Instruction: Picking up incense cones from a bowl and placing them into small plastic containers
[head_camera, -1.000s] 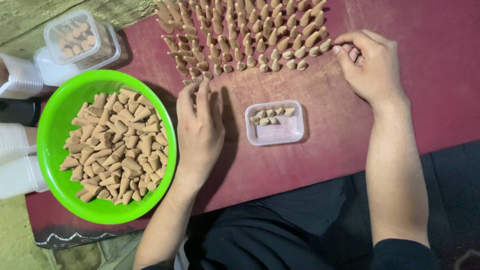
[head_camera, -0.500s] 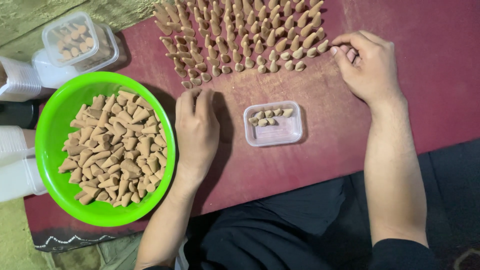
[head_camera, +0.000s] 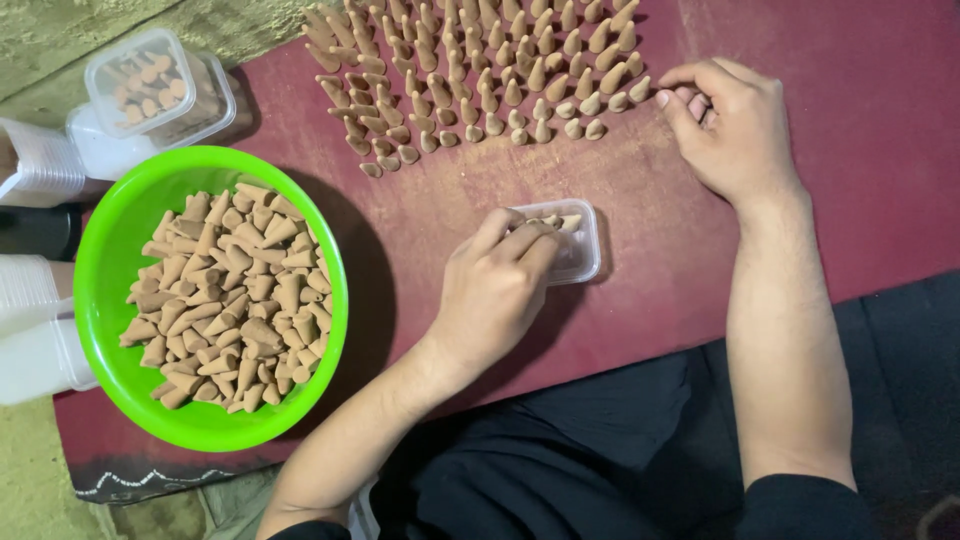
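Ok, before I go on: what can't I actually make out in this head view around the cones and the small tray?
- Small clear tray: the left hand covers its near half, so its cone count is hidden.
- Left fingers: whether they pinch a cone cannot be told.
- Right hand: curled fingers hide anything held.
- Standing cone rows: cut off by the top edge.
- Lidded box: contents blurred by the plastic.
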